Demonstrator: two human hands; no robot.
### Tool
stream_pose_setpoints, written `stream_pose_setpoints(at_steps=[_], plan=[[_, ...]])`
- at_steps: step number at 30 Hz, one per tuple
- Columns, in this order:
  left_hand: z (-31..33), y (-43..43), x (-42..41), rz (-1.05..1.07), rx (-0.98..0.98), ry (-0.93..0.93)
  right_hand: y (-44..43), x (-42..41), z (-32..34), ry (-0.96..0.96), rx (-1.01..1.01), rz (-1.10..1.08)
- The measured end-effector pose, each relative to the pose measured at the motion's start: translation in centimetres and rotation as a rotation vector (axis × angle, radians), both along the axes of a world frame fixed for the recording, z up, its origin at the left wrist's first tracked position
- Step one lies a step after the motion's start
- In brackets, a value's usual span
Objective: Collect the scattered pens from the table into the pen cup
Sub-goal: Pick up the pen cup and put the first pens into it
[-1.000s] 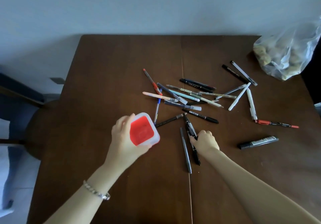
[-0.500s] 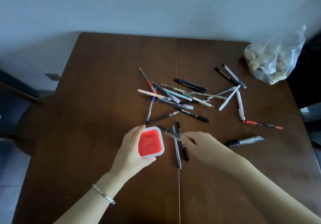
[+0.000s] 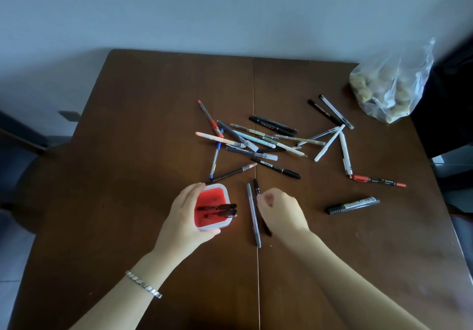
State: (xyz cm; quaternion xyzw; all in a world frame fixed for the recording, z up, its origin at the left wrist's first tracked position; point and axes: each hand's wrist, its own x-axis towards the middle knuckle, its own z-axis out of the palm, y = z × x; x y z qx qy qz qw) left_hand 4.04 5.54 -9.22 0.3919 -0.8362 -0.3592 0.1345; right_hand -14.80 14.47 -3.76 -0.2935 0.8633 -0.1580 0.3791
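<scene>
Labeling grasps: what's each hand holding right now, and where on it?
Left hand grips the pen cup by its left side wall. Right hand holds nothing, hovering over the grey pen.

pen cup: red, white-rimmed, upright, two dark pens inside | scattered pens: flat on table

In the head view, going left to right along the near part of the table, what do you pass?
Bracelet → left hand → pen cup → grey pen → right hand → thick black marker.
</scene>
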Motion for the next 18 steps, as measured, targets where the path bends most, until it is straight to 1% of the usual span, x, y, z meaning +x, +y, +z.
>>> stream_pose_setpoints(at_steps=[2, 4, 7, 12, 14, 15, 17, 18], plan=[[-0.6, -0.1, 0.2, -0.002, 0.007, -0.010, 1.5, -0.6, -2.0, 0.046, 0.158, 0.021], [-0.6, 0.0, 0.1, -0.015, 0.014, -0.010, 2.2, 0.0, -4.5, 0.069, 0.248, 0.071], [-0.6, 0.1, 0.0, -0.012, -0.016, -0.012, 2.1, 1.5, -7.1, 0.171, 0.246, 0.134], [-0.4, 0.3, -0.1, 0.000, 0.005, -0.017, 2.3, 1.5, -8.6, 0.278, 0.268, 0.196], [-0.3, 0.4, -0.1, 0.008, 0.023, -0.007, 3.5, 1.0, -8.6, 0.222, 0.251, 0.235], [-0.3, 0.4, 0.0, 0.007, 0.030, -0.003, 4.2, 0.5, -8.1, 0.145, 0.236, 0.245], [-0.4, 0.3, 0.0, -0.002, 0.021, 0.006, 5.1, -0.6, -6.1, -0.040, 0.119, 0.171], [-0.5, 0.2, 0.1, -0.001, 0.014, 0.009, 5.3, -1.0, -4.4, -0.086, 0.037, 0.128]])
